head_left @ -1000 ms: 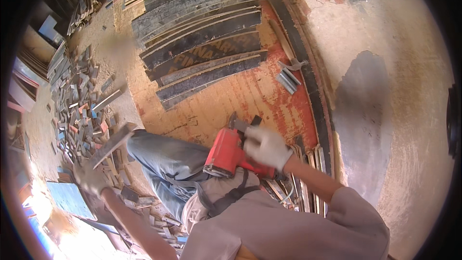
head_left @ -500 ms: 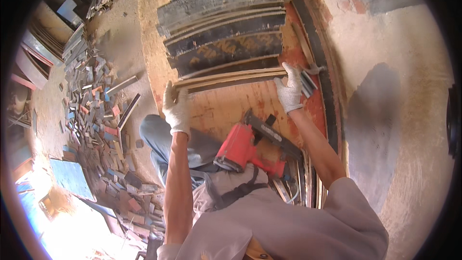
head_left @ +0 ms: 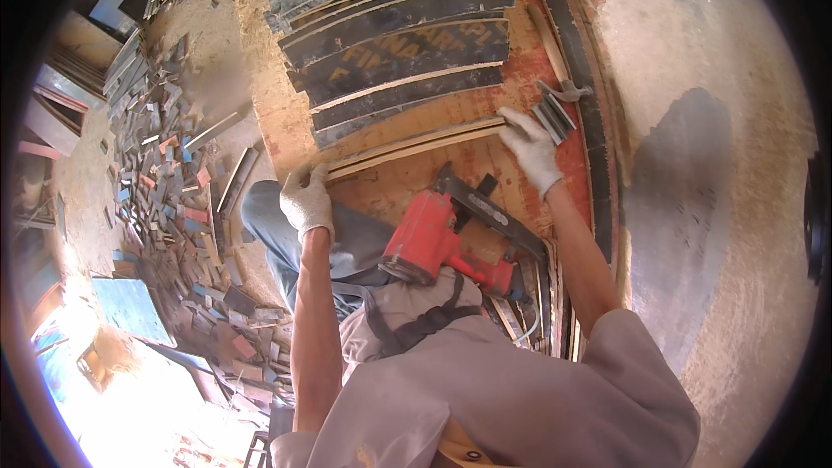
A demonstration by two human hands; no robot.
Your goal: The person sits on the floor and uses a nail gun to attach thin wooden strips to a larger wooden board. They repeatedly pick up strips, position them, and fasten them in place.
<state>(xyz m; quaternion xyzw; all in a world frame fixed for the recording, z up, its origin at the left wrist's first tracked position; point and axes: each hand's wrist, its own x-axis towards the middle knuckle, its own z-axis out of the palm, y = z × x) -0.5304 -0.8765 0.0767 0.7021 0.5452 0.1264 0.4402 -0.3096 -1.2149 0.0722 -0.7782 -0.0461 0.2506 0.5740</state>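
Two thin plywood strips (head_left: 416,146) lie side by side across the reddish-brown work board (head_left: 381,195), narrow edges upward. My gloved left hand (head_left: 307,201) closes on their left end. At the right end, my gloved right hand (head_left: 530,149) grips them with its fingertips, next to several grey sticks of nails or staples (head_left: 553,118). A red and black nail gun (head_left: 451,247) rests by my lap, its black magazine pointing to the right. Beyond the strips lie rows of dark-faced plywood pieces (head_left: 399,56).
A hammer (head_left: 559,69) lies along the board's right side. Offcuts (head_left: 191,234) are heaped on the floor at left, with a light blue panel (head_left: 132,310) near them. A pale wall-side floor strip (head_left: 745,208) runs along the right.
Both hands have drawn the strips toward me, away from the dark plywood rows, leaving a gap. The strips now slant, left end nearer me. My view has shifted slightly.
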